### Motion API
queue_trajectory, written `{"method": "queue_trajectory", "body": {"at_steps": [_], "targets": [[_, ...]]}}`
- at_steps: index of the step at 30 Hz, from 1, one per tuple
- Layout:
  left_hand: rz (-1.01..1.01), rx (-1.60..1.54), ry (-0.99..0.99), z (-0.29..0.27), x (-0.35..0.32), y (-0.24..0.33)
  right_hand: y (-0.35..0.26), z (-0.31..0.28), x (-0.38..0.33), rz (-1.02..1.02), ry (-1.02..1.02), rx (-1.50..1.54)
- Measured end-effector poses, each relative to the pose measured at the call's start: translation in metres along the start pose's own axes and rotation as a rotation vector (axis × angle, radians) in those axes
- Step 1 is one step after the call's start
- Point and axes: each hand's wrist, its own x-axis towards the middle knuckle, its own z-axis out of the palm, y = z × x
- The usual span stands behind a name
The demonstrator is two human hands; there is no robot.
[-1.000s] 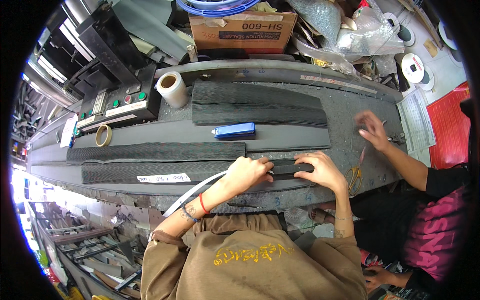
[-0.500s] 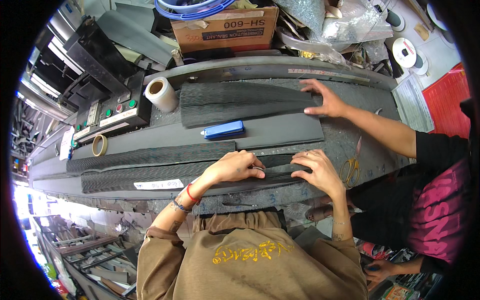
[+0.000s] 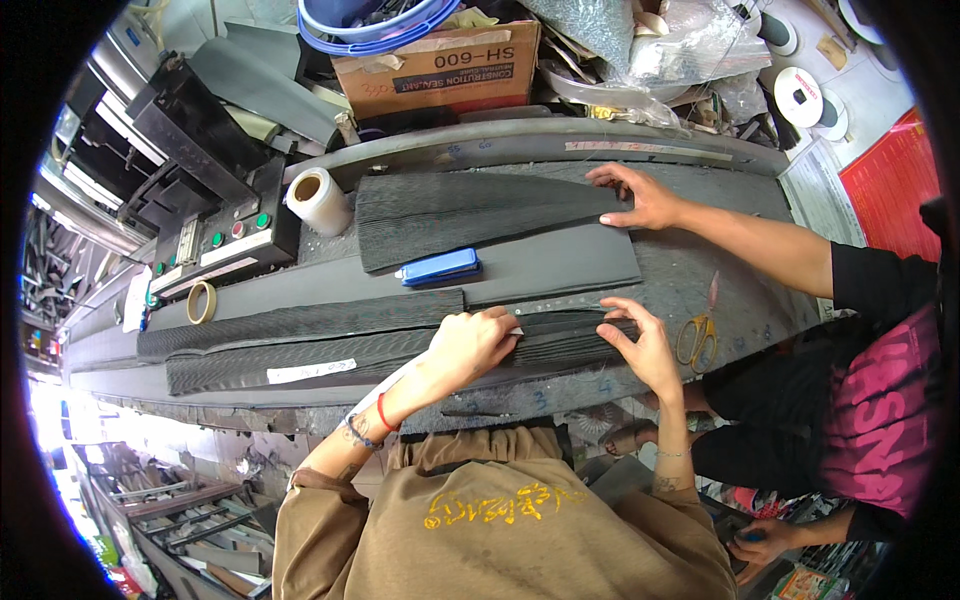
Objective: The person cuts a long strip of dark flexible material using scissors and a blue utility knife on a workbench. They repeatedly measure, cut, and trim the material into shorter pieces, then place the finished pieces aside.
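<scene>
My left hand lies flat, fingers together, on a long dark ribbed strip that runs along the near edge of the desk. My right hand presses on the same strip at its right end, fingers spread, a little apart from the left; neither hand closes around it. The strip is grey-black, finely grooved lengthwise and thin, and a white oblong label sticks to it left of my hands. A second ribbed strip lies just beyond it. Farther off, a wider ribbed sheet rests on the desk with another person's hand flat on its right end. A blue oblong case sits between the sheet and my strip. At the far side stands a brown cardboard box with a dark label on its front. A white tape roll stands at the left, and yellow-handled scissors lie at the right.
</scene>
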Motion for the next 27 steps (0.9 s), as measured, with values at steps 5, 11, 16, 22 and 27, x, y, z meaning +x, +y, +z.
{"method": "queue_trajectory", "body": {"at_steps": [5,11,16,22,27], "targets": [[-0.007,0.085,0.087,0.0,-0.001,0.003,0.022,0.012,0.003,0.119,0.095,0.378],[-0.064,0.091,0.034,-0.004,0.003,-0.002,0.026,0.02,0.003,0.003,0.218,0.337],[0.004,-0.207,0.0,0.003,0.017,0.0,0.015,0.027,0.005,-0.159,0.267,0.381],[-0.011,-0.156,0.085,0.006,0.022,0.019,0.013,0.027,-0.002,-0.084,0.298,0.399],[-0.001,-0.061,0.068,0.001,0.013,0.03,0.022,0.021,-0.01,-0.031,0.24,0.239]]}}
